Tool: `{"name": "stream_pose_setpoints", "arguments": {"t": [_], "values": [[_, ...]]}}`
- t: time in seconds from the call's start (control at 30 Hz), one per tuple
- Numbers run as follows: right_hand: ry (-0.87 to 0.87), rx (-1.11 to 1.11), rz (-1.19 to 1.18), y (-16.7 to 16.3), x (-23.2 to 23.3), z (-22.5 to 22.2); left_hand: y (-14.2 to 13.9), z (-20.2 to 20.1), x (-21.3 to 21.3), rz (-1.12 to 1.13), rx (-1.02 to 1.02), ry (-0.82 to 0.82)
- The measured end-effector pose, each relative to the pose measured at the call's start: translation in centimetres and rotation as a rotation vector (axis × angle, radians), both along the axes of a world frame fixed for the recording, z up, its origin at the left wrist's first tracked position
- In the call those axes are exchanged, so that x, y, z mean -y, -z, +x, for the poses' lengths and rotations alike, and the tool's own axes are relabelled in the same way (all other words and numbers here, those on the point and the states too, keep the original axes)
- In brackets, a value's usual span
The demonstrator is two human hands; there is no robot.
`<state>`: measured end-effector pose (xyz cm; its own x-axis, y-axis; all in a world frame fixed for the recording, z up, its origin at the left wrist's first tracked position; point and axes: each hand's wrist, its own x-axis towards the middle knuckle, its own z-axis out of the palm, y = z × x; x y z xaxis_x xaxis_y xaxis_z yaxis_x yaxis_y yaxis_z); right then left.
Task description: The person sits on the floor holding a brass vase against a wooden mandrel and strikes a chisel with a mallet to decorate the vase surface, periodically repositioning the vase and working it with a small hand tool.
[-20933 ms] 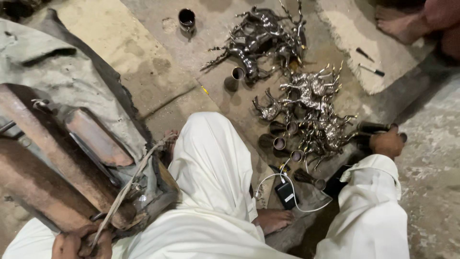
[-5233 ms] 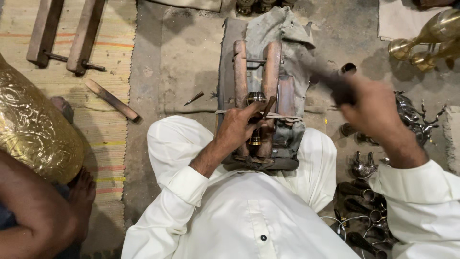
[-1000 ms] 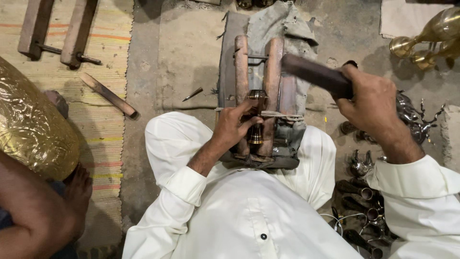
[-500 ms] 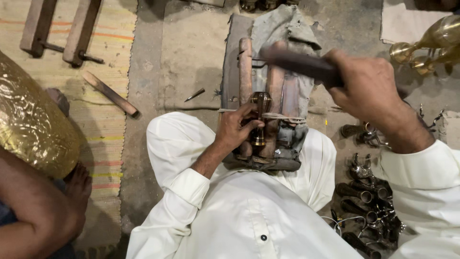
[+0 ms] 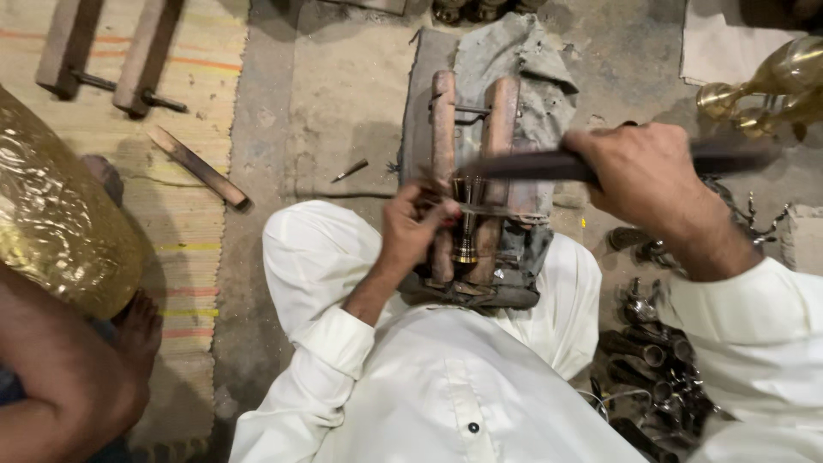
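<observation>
A wooden clamp (image 5: 497,129) of two upright bars lies on grey cloth between my knees, gripping a small brass piece (image 5: 465,225). My left hand (image 5: 411,227) pinches a thin metal punch (image 5: 480,208) laid across the brass piece. My right hand (image 5: 647,176) is shut on a dark bar-like hammer (image 5: 531,165), whose head reaches left to just above the punch. White sleeves and a white shirt fill the lower frame.
Dark metal parts (image 5: 651,360) are piled at my right knee. Brass vessels (image 5: 771,81) stand at the top right. Another person's leg and foot (image 5: 77,369) and a large embossed brass pot (image 5: 51,223) are at the left. Wooden clamps (image 5: 103,60) and a wooden stick (image 5: 197,167) lie on the striped mat.
My right hand has swung the hammer down and leftward from its raised position toward the punch. My left hand stays at the clamp.
</observation>
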<state>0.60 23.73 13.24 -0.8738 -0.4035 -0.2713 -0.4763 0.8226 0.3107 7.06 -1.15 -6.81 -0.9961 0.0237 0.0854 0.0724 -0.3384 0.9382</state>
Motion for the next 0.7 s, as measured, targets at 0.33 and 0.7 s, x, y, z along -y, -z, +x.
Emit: {"name": "stream_pose_setpoints", "arguments": {"t": [0.33,0.7], "values": [[0.284,0.136,-0.744,8.2,6.7,-1.0,0.8,1.4,3.1,-0.004,0.112,-0.010],[0.280,0.580,-1.454,11.9,3.5,-0.9,-0.3,1.5,3.6,-0.074,0.097,0.064]]}}
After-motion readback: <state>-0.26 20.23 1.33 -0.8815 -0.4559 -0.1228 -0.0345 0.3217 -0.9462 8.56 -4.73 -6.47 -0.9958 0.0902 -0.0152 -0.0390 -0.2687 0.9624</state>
